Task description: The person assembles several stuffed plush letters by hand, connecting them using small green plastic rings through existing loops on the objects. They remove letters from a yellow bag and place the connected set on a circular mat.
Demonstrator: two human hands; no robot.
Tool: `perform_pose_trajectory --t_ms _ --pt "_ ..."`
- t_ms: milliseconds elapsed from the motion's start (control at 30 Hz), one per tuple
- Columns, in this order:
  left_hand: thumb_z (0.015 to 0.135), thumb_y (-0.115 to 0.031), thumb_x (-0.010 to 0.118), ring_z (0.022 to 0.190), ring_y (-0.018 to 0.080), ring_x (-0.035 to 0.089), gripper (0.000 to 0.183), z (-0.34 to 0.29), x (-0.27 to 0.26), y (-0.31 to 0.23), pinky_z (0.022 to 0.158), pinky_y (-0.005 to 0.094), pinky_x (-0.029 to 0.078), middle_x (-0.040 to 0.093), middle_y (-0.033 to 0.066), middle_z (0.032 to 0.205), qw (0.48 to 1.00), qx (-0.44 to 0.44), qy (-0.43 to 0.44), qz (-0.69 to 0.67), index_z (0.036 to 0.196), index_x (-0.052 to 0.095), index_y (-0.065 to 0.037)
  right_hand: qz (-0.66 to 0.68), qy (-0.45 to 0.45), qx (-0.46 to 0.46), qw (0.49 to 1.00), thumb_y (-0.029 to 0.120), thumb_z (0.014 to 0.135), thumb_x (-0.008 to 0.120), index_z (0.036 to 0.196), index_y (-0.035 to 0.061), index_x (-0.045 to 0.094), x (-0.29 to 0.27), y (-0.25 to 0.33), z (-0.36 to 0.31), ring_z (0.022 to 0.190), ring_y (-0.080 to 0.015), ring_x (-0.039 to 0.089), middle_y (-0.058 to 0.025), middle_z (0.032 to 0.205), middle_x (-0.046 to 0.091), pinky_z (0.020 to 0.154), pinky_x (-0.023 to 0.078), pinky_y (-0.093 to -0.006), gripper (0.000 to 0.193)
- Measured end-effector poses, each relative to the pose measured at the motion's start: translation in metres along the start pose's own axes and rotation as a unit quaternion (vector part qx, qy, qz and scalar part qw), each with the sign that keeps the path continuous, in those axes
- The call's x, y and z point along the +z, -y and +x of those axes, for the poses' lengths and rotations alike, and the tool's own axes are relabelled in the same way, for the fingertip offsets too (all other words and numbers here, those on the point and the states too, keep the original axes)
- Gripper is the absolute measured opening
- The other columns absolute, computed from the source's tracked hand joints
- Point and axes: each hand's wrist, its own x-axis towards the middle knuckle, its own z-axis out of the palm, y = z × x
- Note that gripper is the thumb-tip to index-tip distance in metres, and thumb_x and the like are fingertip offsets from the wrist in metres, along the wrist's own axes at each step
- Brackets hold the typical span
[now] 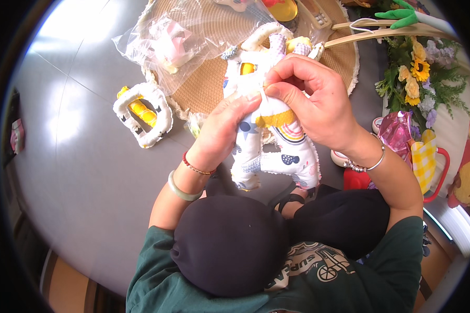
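Observation:
A stuffed cloth toy, white with printed stars, a rainbow and yellow patches, hangs upright in front of me with its legs downward. My left hand grips its upper left side, the thumb pressed on the cloth near the top. At the upper middle my right hand pinches the white fabric between thumb and forefinger; whether a needle or thread is there cannot be seen. Behind the toy, more stuffed cloth in white and lilac shows in part, its shape mostly hidden by my hands.
A padded white ring-shaped piece with a yellow part inside lies on the grey floor. Beyond is a round woven mat with a clear plastic bag holding something pink. Artificial flowers, pink foil and a brown plush toy stand at right.

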Motion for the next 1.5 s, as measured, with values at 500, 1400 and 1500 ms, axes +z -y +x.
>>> perform_pose_trajectory --t_ms 500,1400,1500 --pt "0.097 -0.022 0.057 0.104 0.0108 0.059 0.033 -0.009 0.014 -0.022 0.090 0.0271 0.046 0.065 0.0052 0.114 0.996 -0.049 0.053 -0.043 0.120 0.061 0.001 0.015 0.062 0.066 0.996 0.003 0.081 0.069 0.085 -0.0051 0.069 -0.015 0.016 0.004 0.066 -0.0128 0.064 -0.0101 0.073 0.069 0.063 0.051 -0.0264 0.009" --pt "0.096 -0.024 0.058 0.103 0.0108 0.058 0.035 -0.010 0.014 -0.021 0.091 0.0272 0.045 0.064 0.0044 0.114 0.998 -0.032 0.036 -0.029 0.121 0.060 0.001 -0.085 0.096 0.003 0.992 -0.003 0.085 0.064 0.090 -0.0061 0.063 -0.021 0.019 0.007 0.076 -0.0112 0.061 -0.0064 0.082 0.064 0.070 0.050 -0.0235 0.006" --pt "0.095 -0.028 0.059 0.099 0.0098 0.057 0.036 -0.012 0.001 -0.024 0.087 0.0259 0.044 0.064 0.0029 0.110 0.999 -0.014 -0.002 0.049 0.118 0.061 0.000 -0.033 0.065 0.033 0.997 0.000 0.089 0.062 0.094 -0.0042 0.064 -0.019 0.015 0.008 0.075 -0.0087 0.060 -0.0038 0.083 0.064 0.069 0.049 -0.0219 0.007"
